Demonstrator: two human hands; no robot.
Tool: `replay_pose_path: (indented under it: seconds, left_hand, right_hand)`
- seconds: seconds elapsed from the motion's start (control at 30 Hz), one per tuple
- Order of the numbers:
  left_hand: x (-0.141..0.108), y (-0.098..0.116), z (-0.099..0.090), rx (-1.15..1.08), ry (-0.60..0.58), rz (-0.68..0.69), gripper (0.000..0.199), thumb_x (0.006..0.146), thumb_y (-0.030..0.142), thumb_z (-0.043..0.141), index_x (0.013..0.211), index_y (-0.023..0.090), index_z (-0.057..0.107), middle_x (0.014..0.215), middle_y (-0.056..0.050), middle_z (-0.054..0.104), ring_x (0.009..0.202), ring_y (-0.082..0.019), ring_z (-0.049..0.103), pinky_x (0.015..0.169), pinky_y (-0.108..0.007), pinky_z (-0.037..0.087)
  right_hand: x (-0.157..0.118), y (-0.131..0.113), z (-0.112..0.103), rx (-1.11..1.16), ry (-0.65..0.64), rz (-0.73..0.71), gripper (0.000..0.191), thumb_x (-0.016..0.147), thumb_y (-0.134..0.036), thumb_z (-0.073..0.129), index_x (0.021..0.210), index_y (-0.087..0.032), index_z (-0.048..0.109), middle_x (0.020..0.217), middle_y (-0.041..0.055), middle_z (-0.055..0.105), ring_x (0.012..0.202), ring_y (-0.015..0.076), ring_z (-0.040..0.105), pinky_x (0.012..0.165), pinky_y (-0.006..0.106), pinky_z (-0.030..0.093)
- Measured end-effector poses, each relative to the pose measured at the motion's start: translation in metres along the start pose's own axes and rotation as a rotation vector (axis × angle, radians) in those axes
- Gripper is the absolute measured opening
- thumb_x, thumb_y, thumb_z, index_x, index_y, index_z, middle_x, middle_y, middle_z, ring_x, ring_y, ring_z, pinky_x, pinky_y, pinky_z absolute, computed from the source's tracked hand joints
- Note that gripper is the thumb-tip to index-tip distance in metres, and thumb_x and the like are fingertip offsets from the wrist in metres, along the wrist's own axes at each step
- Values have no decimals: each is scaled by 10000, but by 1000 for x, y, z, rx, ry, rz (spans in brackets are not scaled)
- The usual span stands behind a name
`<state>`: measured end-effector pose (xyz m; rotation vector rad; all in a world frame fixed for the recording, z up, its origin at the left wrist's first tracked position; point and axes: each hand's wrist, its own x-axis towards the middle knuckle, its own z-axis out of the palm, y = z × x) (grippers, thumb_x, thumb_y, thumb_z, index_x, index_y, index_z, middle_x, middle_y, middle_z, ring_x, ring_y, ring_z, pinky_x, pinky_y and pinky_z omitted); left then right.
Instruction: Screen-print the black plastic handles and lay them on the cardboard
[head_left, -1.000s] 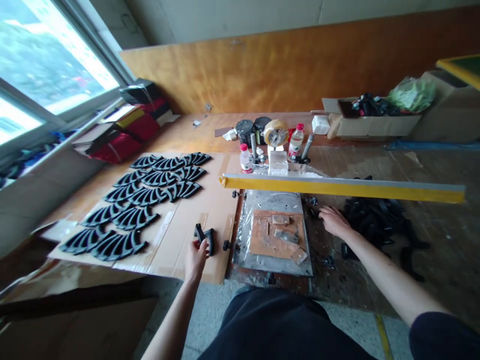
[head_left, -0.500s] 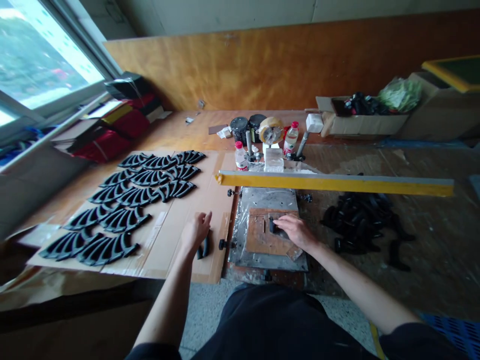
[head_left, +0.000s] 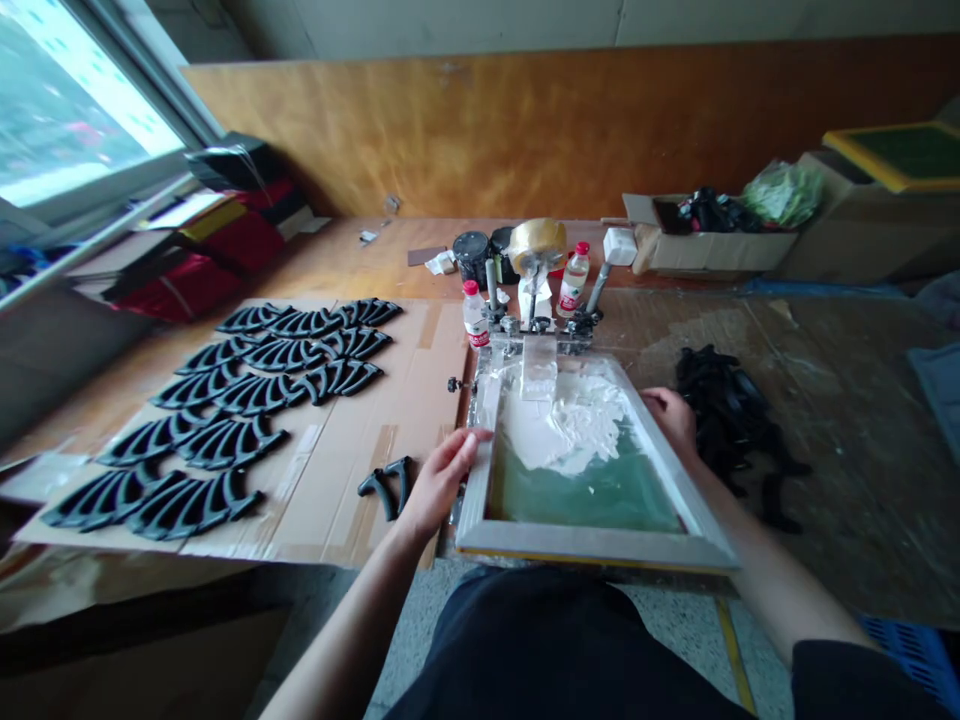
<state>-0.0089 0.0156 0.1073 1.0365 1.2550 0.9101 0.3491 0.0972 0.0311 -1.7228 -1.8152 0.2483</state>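
Note:
A metal-edged screen frame [head_left: 600, 541] lies lowered over the press base, with white paste [head_left: 574, 425] spread on the far part of its green mesh. My left hand [head_left: 444, 478] grips the frame's left edge, thumb on top. At the frame's right edge is my right hand [head_left: 673, 420], its fingers curled against the rim. Two black curved parts [head_left: 388, 484] rest on the cardboard sheet [head_left: 337, 480] left of my left hand. Whatever lies under the screen is hidden.
Rows of black curved parts [head_left: 232, 440] cover the cardboard's left side. Right of the frame is a black heap [head_left: 724, 410]. Two bottles [head_left: 475, 318], dark jars [head_left: 471, 257] and a tape roll [head_left: 538, 243] stand behind. An open box [head_left: 720, 250] sits at the back right.
The screen frame has come down from its raised position over the base. My left hand moved right to its edge; my right hand left the small black part and moved right to the other edge.

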Motion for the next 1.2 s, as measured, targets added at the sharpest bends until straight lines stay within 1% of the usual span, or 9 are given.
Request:
replay_pose_path:
  seconds: [0.17, 0.3, 0.43, 0.6, 0.7, 0.87, 1.0, 1.1, 1.2]
  left_hand:
    - [13, -81, 1, 76, 15, -106, 748, 778, 497, 642, 1436, 245, 391, 616, 69, 491, 520, -85, 422, 513, -189, 345]
    - [26, -106, 2, 144, 31, -125, 723, 790, 509, 609, 1428, 236, 408, 617, 67, 495, 494, -86, 422, 486, -189, 343]
    - [27, -106, -2, 173, 16, -151, 696, 793, 531, 604, 1399, 230, 444, 636, 53, 529, 510, -95, 459, 488, -192, 376]
    - [25, -107, -2, 192, 29, -148, 661, 796, 541, 595, 1364, 224, 478, 661, 40, 556, 524, -100, 474, 482, -190, 372]
    - [24, -106, -1, 187, 41, -146, 649, 804, 545, 583, 1354, 214, 485, 655, 40, 548, 527, -99, 464, 493, -192, 366]
    - [21, -102, 2, 121, 57, -157, 670, 775, 541, 618, 1343, 208, 497, 644, 44, 544, 527, -101, 456, 504, -201, 348]
    - [19, -100, 3, 158, 74, -152, 652, 784, 539, 608, 1340, 216, 501, 632, 51, 527, 512, -95, 439, 499, -204, 335]
    - [17, -91, 2, 175, 59, -149, 672, 798, 536, 596, 1374, 218, 457, 630, 52, 519, 516, -97, 443, 495, -204, 334]
    - [13, -72, -2, 155, 5, -125, 727, 832, 537, 558, 1460, 265, 312, 649, 58, 527, 530, -102, 459, 509, -204, 355]
  right_hand:
    - [39, -62, 10, 22, 47, -232, 524, 809, -328, 649, 1293, -160, 537, 1382, 158, 444, 1135, 280, 533, 964, 430, 457]
    - [42, -122, 43, -132, -230, -380, 395, 770, -254, 727, 1139, -183, 604, 1159, 105, 604, 1075, 267, 556, 892, 372, 467]
    - [7, -119, 47, -169, -459, -493, 82, 851, -160, 597, 913, -192, 639, 892, 58, 662, 878, 208, 590, 776, 302, 449]
    - [-24, -99, 15, -55, -636, -854, 226, 824, -64, 494, 885, -205, 660, 861, 46, 663, 850, 191, 577, 767, 293, 425]
    - [-19, -101, 11, -13, -653, -799, 151, 803, -110, 556, 818, -221, 658, 777, 14, 650, 780, 180, 579, 710, 275, 420]
    - [-39, -100, 31, -24, -408, -755, 276, 828, -56, 488, 974, -195, 676, 946, 66, 687, 858, 197, 597, 730, 296, 439]
    - [-54, -95, 27, 15, -471, -768, 207, 853, -123, 537, 980, -207, 677, 916, 48, 692, 825, 184, 614, 721, 283, 451]
    - [-26, -105, 23, -2, -424, -600, 160, 878, -258, 608, 1023, -234, 671, 902, 20, 698, 804, 177, 626, 702, 270, 448]
    - [26, -123, 26, -32, -254, -421, 404, 866, -322, 655, 1258, -269, 575, 1115, 26, 685, 897, 192, 639, 716, 271, 453]
